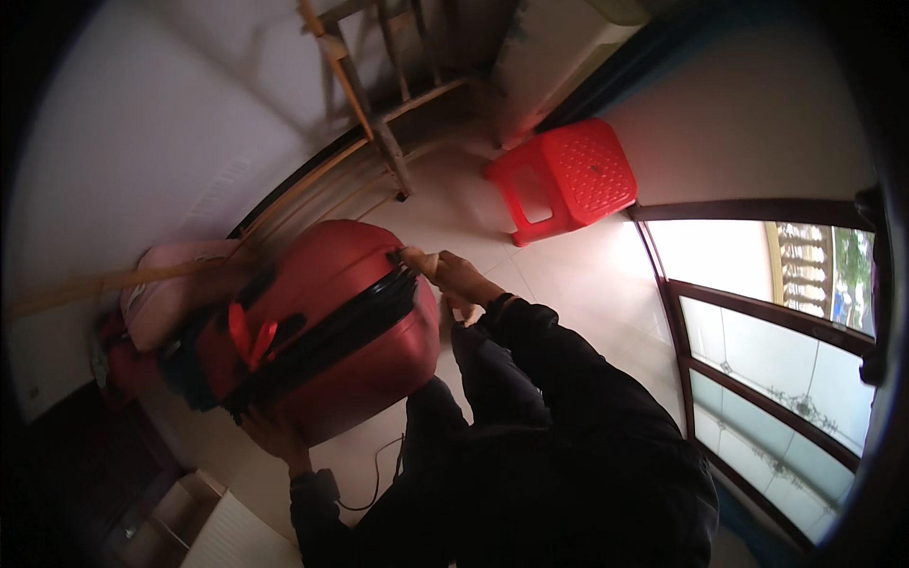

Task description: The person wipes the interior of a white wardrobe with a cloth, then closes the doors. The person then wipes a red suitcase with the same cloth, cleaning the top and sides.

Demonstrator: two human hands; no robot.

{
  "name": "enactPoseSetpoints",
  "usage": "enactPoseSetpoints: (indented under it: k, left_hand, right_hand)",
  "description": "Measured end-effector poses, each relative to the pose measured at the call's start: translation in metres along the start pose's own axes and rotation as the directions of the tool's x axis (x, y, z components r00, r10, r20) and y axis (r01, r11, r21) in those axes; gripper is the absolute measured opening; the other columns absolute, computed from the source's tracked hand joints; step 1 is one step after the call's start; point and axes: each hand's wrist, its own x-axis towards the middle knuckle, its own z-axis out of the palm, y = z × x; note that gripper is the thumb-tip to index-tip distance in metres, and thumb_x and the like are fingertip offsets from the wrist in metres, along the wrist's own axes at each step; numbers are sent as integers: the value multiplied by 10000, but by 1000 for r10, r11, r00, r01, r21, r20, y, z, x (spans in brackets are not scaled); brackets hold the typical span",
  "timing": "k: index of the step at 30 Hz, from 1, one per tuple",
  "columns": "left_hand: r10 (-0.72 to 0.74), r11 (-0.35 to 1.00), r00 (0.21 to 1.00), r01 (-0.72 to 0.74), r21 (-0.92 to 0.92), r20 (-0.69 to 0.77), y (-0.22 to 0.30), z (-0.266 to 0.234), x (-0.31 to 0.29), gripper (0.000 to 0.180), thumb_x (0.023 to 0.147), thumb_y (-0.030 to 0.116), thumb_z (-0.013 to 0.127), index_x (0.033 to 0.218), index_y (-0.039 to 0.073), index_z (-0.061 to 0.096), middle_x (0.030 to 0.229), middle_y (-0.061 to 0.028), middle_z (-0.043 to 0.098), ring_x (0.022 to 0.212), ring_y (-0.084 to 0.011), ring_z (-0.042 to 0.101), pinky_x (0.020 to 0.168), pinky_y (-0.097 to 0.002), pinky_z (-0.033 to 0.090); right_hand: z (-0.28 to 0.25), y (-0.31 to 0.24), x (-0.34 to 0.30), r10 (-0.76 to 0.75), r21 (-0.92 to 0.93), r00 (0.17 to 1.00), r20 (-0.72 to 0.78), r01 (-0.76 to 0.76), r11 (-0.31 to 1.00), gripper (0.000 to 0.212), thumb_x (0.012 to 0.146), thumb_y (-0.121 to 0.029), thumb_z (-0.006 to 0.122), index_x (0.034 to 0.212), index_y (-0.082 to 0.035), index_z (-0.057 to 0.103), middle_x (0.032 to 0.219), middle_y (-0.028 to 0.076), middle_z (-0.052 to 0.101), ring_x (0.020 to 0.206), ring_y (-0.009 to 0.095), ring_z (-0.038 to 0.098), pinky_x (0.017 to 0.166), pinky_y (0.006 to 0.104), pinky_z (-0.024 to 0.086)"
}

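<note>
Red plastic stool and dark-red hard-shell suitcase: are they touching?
Apart; the head view shows pale tiled floor between the red plastic stool and the dark-red suitcase.

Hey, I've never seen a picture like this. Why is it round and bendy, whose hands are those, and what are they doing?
There's no robot here. The picture comes from a wide fisheye camera on a person's head, looking down, so edges curve and the corners go dark. Picture left is the person's left.

The bare hands coming out of dark sleeves are the wearer's own. Both are at a red suitcase: the left hand at its lower-left end, the right hand at its upper-right end. How firmly either grips is hard to tell.

A red ribbon is on the suitcase. Beyond it is a pink bag or case; a red stool stands on the tiled floor.
</note>
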Motion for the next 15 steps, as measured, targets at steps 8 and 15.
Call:
enactPoseSetpoints:
  k: [8,15]
  left_hand:
    - [-18,999,993,22,-35,117,-7,-2,-3,614,1022,392,456,1512,48,320,1574,-242,224,1451,-402,222,1192,-475,184]
    - [-58,910,981,128,-395,184,-2,-11,-5,573,1045,309,368,1547,69,230,1623,-197,101,1500,-360,113,1207,-483,125]
  right_hand:
    - [-190,128,89,-259,-522,944,-205,119,845,576,741,-435,746,1205,-131,591,1126,64,591,1131,256,546,867,499,478]
    - [-322,125,103,-114,-878,977,-178,-210,-430,808,615,-342,719,1372,-180,491,1420,67,458,1407,316,295,1099,720,93]
